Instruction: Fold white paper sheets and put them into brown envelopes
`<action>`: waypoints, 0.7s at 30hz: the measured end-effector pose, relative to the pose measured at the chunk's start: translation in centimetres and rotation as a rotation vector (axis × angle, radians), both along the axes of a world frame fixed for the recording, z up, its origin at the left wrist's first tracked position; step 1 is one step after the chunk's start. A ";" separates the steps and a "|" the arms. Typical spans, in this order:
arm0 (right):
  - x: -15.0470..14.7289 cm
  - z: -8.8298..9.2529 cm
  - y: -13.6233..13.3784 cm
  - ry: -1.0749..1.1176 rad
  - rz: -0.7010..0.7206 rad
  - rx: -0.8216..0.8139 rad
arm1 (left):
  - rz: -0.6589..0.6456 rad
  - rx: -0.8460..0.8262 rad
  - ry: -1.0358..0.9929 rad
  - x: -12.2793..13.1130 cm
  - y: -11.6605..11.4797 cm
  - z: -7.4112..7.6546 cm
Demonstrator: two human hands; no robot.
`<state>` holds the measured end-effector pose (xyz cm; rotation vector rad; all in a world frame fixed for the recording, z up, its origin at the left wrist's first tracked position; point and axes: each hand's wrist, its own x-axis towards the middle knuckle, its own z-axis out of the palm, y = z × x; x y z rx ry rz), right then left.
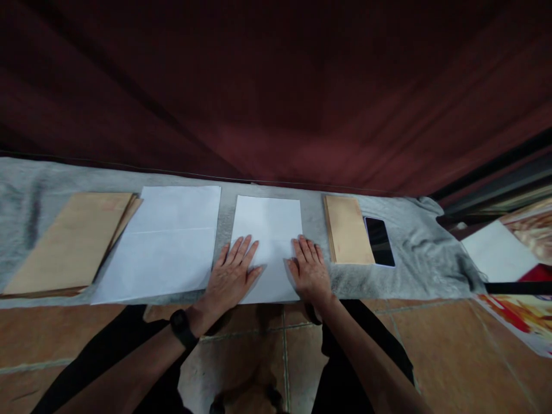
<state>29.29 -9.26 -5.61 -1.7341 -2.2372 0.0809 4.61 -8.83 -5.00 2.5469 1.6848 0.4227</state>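
A white sheet of paper [268, 224] lies flat on the grey cloth before me. Over its left edge rests my left hand [232, 273], palm down with fingers stretched out. My right hand [309, 269] lies flat across the right edge, its fingers also extended. Neither hand grips anything. To the left of my left hand is a larger white sheet [172, 253] with a crease across it. A stack of small brown envelopes [350, 230] sits to the right of my right hand.
Large brown envelopes [71, 244] are piled at the far left, touching the larger sheet. A phone [380, 241] with a dark screen lies beside the small envelopes. The grey cloth [425, 253] covers the narrow surface. Behind it hangs a dark red curtain [276, 115]; printed packaging [524, 316] is at right.
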 end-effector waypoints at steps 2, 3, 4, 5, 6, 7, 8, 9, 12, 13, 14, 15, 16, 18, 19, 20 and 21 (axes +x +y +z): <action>0.9 0.0 0.3 0.013 -0.012 0.001 | 0.023 -0.004 -0.003 -0.8 0.4 0.1; 1.4 0.1 0.5 0.024 -0.009 -0.004 | 0.025 -0.012 -0.002 -1.2 0.6 0.3; 2.0 0.1 0.7 0.038 0.004 -0.013 | 0.012 -0.026 -0.003 -1.5 0.7 0.6; 2.6 0.2 0.8 0.053 0.029 -0.029 | -0.023 -0.050 -0.004 -1.8 0.7 1.0; 3.2 0.3 0.9 0.068 0.063 -0.049 | -0.085 -0.082 -0.004 -2.0 0.7 1.4; 3.8 0.4 1.0 0.081 0.105 -0.071 | -0.169 -0.123 -0.002 -2.1 0.5 1.9; 4.3 0.6 1.1 0.090 0.144 -0.092 | -0.265 -0.166 0.006 -2.0 0.3 2.3; 4.8 0.7 1.2 0.094 0.175 -0.110 | -0.355 -0.201 0.018 -1.9 0.0 2.7; 5.7 0.9 1.2 0.102 0.232 -0.150 | -0.486 -0.242 0.066 -1.5 -1.0 3.2; 5.9 1.0 1.3 0.106 0.241 -0.158 | -0.497 -0.244 0.076 -1.5 -1.2 3.2; 6.0 1.1 1.3 0.112 0.248 -0.165 | -0.503 -0.248 0.078 -1.5 -1.2 3.3; 6.2 1.3 1.2 0.119 0.256 -0.174 | -0.504 -0.259 0.076 -1.7 -1.2 3.3; 6.3 1.5 1.2 0.126 0.271 -0.190 | -0.504 -0.272 0.068 -1.9 -1.0 3.4; 6.7 2.1 1.1 0.139 0.324 -0.244 | -0.506 -0.302 0.029 -2.4 -0.4 3.7; 6.9 2.5 1.0 0.148 0.357 -0.280 | -0.504 -0.320 0.001 -2.6 -0.1 4.0; 7.0 2.9 1.0 0.161 0.389 -0.319 | -0.501 -0.339 -0.035 -2.8 0.3 4.4; 7.0 3.3 1.0 0.180 0.417 -0.357 | -0.493 -0.361 -0.076 -2.9 0.7 4.7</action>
